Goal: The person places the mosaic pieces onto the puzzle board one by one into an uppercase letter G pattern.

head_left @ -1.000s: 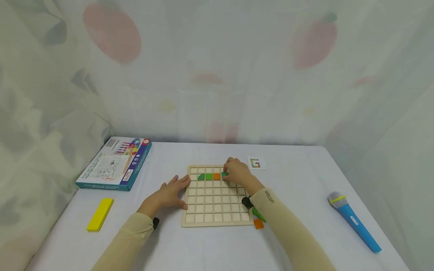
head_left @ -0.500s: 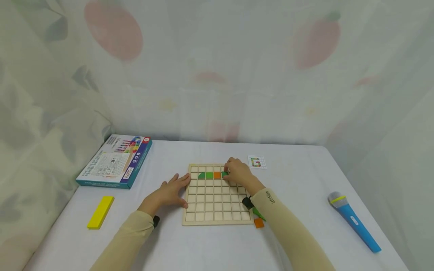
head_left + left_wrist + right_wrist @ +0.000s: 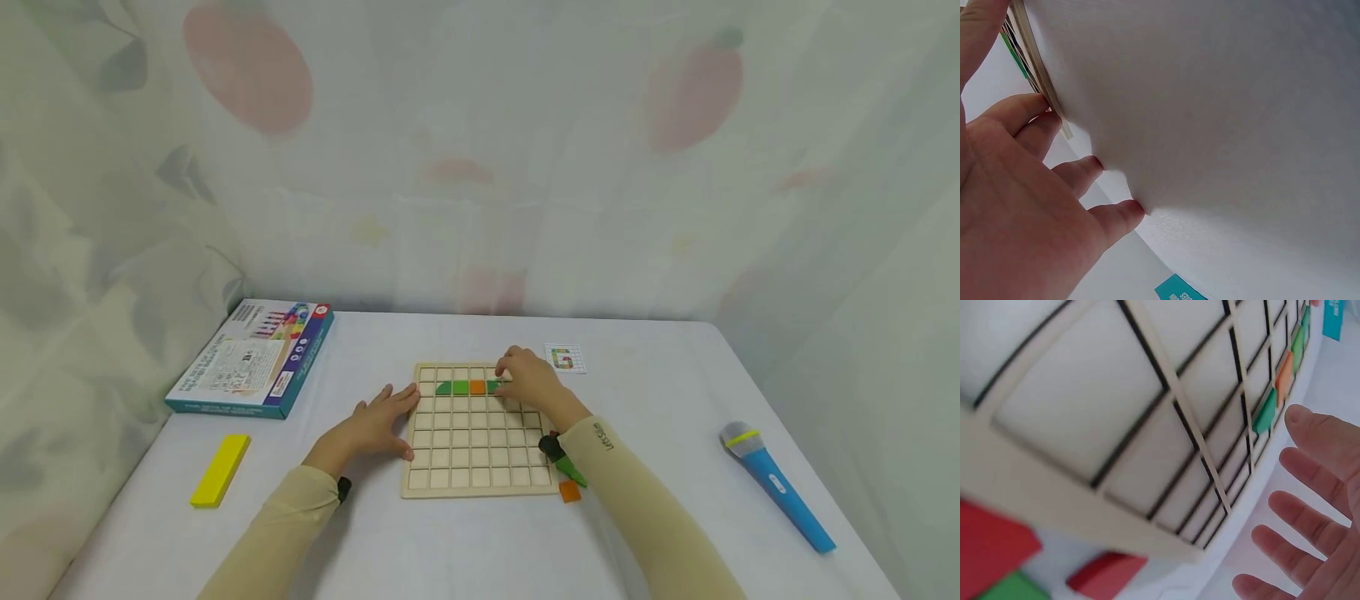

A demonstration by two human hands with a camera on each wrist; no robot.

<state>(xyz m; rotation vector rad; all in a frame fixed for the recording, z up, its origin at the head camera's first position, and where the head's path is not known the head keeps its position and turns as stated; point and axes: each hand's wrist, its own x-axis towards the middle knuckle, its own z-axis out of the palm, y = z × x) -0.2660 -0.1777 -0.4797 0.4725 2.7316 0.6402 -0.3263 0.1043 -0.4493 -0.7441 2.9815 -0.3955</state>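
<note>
A wooden grid board (image 3: 480,493) lies on the white table. In its second row from the back sit a dark green corner-rounded tile (image 3: 445,388), a light green square tile (image 3: 461,387), an orange square tile (image 3: 477,387) and another dark green tile (image 3: 492,387). My right hand (image 3: 534,383) hovers at that last tile; in the right wrist view the tile (image 3: 1265,414) sits in its cell, just off the thumb tip, and the fingers are loosely extended, holding nothing. With fingers spread, my left hand (image 3: 372,423) touches the board's left edge.
Beside the board's right edge lie a green piece (image 3: 572,472), an orange tile (image 3: 570,492) and red pieces (image 3: 1107,575). A pattern card (image 3: 565,358) is behind the right hand. A flat box (image 3: 251,358), yellow block (image 3: 221,471) and blue toy microphone (image 3: 787,497) lie farther out.
My right hand has eased slightly off the dark green tile at the row's right end, leaving it in the board. The left hand keeps its place.
</note>
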